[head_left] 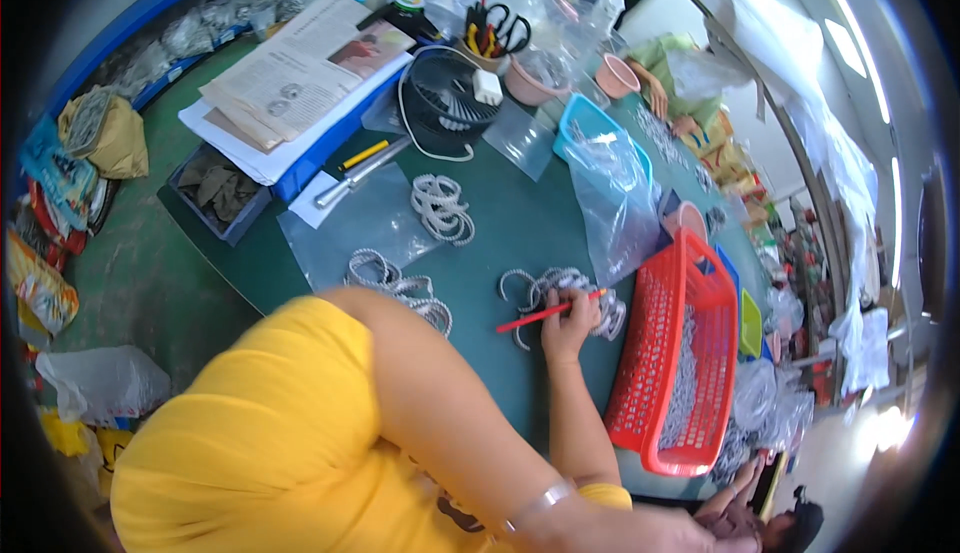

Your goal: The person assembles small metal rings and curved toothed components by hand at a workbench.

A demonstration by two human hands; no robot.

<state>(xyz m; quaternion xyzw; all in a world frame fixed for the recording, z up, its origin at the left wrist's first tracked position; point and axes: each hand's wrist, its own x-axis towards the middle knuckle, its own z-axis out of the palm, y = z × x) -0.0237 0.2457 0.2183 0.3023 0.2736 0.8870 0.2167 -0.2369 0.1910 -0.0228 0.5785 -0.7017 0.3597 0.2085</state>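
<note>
The right hand (568, 328) is gripping a slim red pencil-like stick (522, 322), its fingers closing beside a loose cluster of grey-white braided rings (512, 281) that is lying on the dark green tabletop (510, 218). The left hand (665, 535) is blurring at the lower edge, beyond a silvery wristband (540, 505); its grip cannot be told. A red perforated plastic basket (638, 393) is standing to the cluster's right; 2 more ring groups (440, 211) are lying to its left.

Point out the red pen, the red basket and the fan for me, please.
Red pen (527, 319): head view, on its shaft.
Red basket (650, 353): head view, on its left wall.
Fan (450, 101): head view, on its grille.
</note>
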